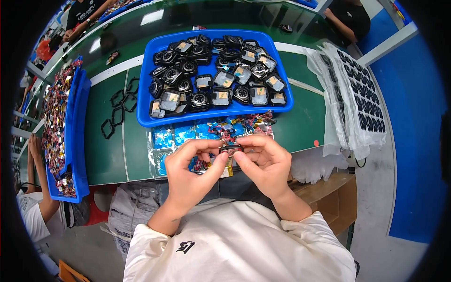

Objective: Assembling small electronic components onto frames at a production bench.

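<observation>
Just in front of the blue tray (145,84), both the left hand (190,171) and right hand (263,164) pinch one small black module (230,149), apparently fitting a tiny part, so fingertips should grip its edges steadily.

A clear blister tray (164,141) of shiny blue packets lies near the middle of the counter (108,155). On the far right, clear plastic bags (352,94) hold dark square parts in rows. Small yellowish labels (170,97) sit on the black parts.
</observation>
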Demonstrator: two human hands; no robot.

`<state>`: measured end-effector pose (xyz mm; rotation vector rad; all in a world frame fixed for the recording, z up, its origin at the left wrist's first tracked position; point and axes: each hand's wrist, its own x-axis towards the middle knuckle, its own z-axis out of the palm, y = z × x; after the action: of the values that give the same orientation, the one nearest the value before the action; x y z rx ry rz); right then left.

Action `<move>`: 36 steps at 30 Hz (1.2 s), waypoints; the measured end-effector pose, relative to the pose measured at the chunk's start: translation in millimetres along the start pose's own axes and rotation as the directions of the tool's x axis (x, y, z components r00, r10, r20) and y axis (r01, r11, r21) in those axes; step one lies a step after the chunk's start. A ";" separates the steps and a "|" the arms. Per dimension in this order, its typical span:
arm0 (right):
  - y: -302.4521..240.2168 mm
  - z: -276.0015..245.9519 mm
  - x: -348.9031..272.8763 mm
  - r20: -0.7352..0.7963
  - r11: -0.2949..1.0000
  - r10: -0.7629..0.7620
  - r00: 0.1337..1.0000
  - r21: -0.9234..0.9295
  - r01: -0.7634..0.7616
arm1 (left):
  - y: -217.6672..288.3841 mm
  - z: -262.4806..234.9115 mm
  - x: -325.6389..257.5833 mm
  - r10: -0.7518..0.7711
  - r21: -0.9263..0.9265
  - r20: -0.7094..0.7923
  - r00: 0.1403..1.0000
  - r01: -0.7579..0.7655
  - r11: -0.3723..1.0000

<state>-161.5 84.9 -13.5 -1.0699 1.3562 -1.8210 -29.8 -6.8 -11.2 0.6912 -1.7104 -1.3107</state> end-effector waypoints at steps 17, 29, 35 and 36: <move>-27.8 -20.6 25.3 0.695 0.913 -0.208 0.688 -0.115 0.392 | 15.6 -36.7 10.9 0.004 -0.022 0.536 0.845 0.009 1.000; -48.1 -80.2 176.6 -0.126 0.903 -0.150 0.981 -0.421 0.084 | -46.0 -117.0 -13.4 0.257 0.269 -0.496 0.829 -0.134 0.954; 27.1 -208.6 311.8 -0.511 0.868 -0.293 0.808 -0.497 0.001 | -54.5 -116.6 -12.2 0.548 0.727 -0.274 0.790 -0.203 0.656; 39.7 -229.2 327.0 -0.572 0.781 -0.304 0.762 -0.608 -0.145 | -53.5 -113.8 -10.4 0.555 0.744 -0.244 0.795 -0.214 0.633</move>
<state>-518.8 -97.6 -6.2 -0.8054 2.5132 -1.9390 70.9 -69.0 -55.1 0.8754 -1.7847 -0.1156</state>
